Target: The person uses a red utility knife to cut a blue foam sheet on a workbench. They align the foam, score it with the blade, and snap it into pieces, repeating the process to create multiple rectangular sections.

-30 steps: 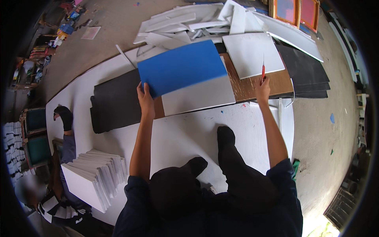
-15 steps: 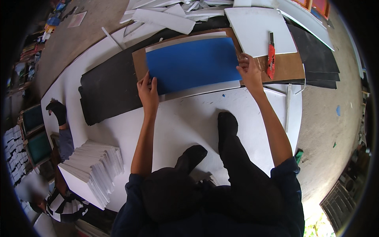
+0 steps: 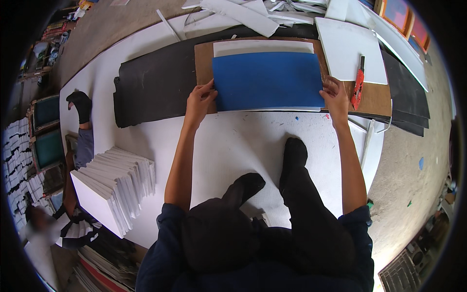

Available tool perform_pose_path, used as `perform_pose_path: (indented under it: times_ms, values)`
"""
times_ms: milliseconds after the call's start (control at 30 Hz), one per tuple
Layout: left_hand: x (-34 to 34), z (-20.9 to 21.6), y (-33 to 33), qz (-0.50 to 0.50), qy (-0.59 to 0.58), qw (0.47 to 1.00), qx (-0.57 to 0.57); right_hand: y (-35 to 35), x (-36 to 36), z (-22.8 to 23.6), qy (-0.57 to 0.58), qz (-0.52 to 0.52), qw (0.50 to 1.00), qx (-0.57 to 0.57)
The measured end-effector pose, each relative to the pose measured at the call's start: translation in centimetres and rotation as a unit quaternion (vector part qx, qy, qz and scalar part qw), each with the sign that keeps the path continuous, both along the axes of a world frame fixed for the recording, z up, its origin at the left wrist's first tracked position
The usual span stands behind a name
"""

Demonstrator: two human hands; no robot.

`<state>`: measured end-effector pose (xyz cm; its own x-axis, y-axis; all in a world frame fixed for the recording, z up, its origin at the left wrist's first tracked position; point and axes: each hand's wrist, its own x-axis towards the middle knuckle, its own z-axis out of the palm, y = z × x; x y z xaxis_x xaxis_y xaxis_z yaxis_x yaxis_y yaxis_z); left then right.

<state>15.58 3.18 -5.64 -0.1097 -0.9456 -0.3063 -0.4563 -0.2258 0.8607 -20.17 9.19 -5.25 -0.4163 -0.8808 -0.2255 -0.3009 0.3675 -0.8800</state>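
Note:
A blue rectangular sheet [image 3: 267,80] lies over a white sheet [image 3: 262,47], whose strip shows along the far edge and a thin line along the near edge. Both rest on a brown board [image 3: 204,63]. My left hand [image 3: 198,103] pinches the blue sheet's left edge, thumb and fingers closed there. At the opposite edge, my right hand [image 3: 336,101] has its curled fingers and thumb on the sheet's right side. To the right of that hand, a red utility knife [image 3: 358,88] lies on the board, its tip end over a white panel [image 3: 350,51].
Black sheets [image 3: 155,82] lie under the board. White offcuts [image 3: 243,14] are heaped at the far side. A stack of white panels [image 3: 114,187] stands at the left, near another person's foot [image 3: 80,104]. My feet [image 3: 294,153] are on the white floor sheet [image 3: 214,155].
The blue sheet has come nearer to me and squared up with the white sheet, baring a wider far strip. Both hands stay at its side edges. The whole view has shifted.

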Motion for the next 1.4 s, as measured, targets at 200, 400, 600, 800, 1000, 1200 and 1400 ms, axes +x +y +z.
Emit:
perform_pose_path:
  times_ms: [200,400,600,800,1000,1200,1400]
  values:
    - [-0.4,0.4,-0.3,-0.005,-0.03,0.999,-0.014,0.5,0.5,0.4,0.011,-0.01,1.0,0.016]
    - [-0.5,0.2,0.0,-0.016,-0.035,0.999,-0.025,0.8,0.0,-0.9,-0.006,0.004,1.0,-0.02]
    - [-0.4,-0.5,0.0,-0.017,-0.07,0.997,-0.037,0.8,-0.2,-1.0,-0.007,0.018,1.0,-0.004]
    - [-0.9,0.0,0.0,-0.019,-0.108,0.994,-0.026,0.7,-0.1,0.0,0.003,0.008,1.0,0.008]
    - [-0.9,0.5,0.1,-0.034,-0.131,0.99,-0.039,0.4,-0.3,-0.5,0.047,0.02,0.999,0.013]
    - [-1.1,0.7,0.0,-0.031,-0.154,0.987,-0.03,0.3,-0.5,-0.2,0.061,0.03,0.998,0.013]
    - [-1.1,0.8,0.1,-0.038,-0.176,0.983,-0.037,0.1,-0.8,-0.9,0.081,0.046,0.996,-0.004]
